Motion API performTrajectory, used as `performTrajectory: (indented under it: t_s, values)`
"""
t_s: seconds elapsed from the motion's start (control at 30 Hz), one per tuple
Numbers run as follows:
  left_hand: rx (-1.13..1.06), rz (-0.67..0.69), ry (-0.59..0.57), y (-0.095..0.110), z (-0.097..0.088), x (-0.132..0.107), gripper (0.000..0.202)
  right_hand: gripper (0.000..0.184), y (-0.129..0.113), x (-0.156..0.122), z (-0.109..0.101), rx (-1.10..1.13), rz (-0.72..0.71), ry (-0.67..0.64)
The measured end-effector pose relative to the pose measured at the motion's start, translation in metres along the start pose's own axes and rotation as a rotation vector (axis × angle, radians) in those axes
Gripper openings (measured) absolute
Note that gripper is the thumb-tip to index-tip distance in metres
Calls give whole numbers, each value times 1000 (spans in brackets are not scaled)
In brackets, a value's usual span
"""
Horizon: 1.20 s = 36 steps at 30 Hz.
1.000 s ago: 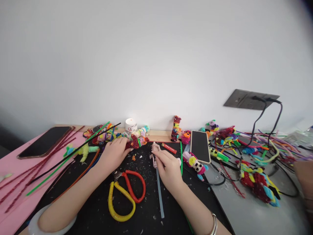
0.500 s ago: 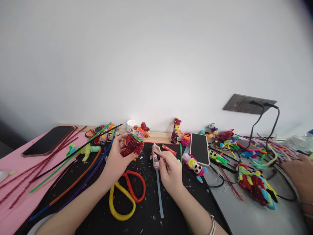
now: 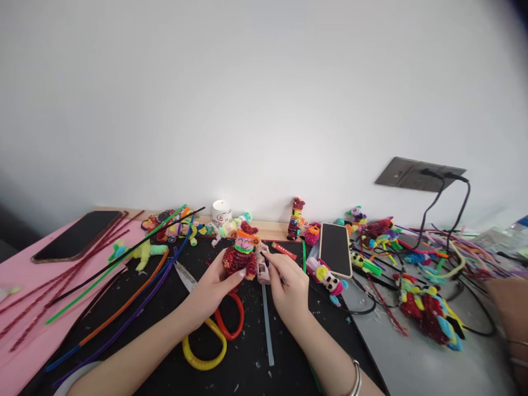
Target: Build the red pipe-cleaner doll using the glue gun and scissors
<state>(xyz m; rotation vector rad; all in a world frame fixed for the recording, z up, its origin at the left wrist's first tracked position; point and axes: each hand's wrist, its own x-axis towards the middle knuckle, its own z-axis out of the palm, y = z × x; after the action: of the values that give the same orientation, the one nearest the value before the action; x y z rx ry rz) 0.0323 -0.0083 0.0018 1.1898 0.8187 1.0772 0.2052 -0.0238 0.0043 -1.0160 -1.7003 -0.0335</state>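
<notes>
My left hand (image 3: 223, 280) is closed round a red, glittery pipe-cleaner doll (image 3: 241, 257) with a pink and green face and orange ears, held upright. Right beside the doll is a pale pink glue gun (image 3: 263, 272), a long translucent glue stick (image 3: 268, 330) running out of its back. My right hand (image 3: 289, 280) pinches a small black piece (image 3: 264, 258) over the glue gun; whether it touches the gun I cannot tell. Scissors with one yellow and one red handle (image 3: 205, 355) lie below my left hand, their blades partly under my wrist.
Pipe cleaners (image 3: 119, 324) and a dark phone (image 3: 76, 236) lie left. A paper cup (image 3: 221, 212) and a standing red doll (image 3: 296, 219) are by the wall. A second phone (image 3: 335, 250), more dolls and cables cover the right, where another person's hand (image 3: 505, 302) shows, blurred.
My left hand has brought the doll to the right and slightly down, close to the glue gun. The scissor blades and figures near the cup now show. My right hand has barely shifted.
</notes>
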Motion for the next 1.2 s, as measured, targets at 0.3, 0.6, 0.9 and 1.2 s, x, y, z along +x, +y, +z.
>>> performTrajectory:
  t_s: [0.3, 0.6, 0.9, 1.2]
  values:
    - [18, -117, -120, 5, 4, -5, 28, 29, 1, 2, -2, -73, -82, 35]
    - [-5, -168, -130, 3, 9, -9, 37, 32, 2, 1, -3, -125, -104, 41]
    - [35, -167, -214, -3, 7, -9, 26, 29, 5, -1, -2, -196, -172, 11]
    - [47, -172, -210, -1, 9, -10, 27, 26, 3, 1, -2, -206, -154, -19]
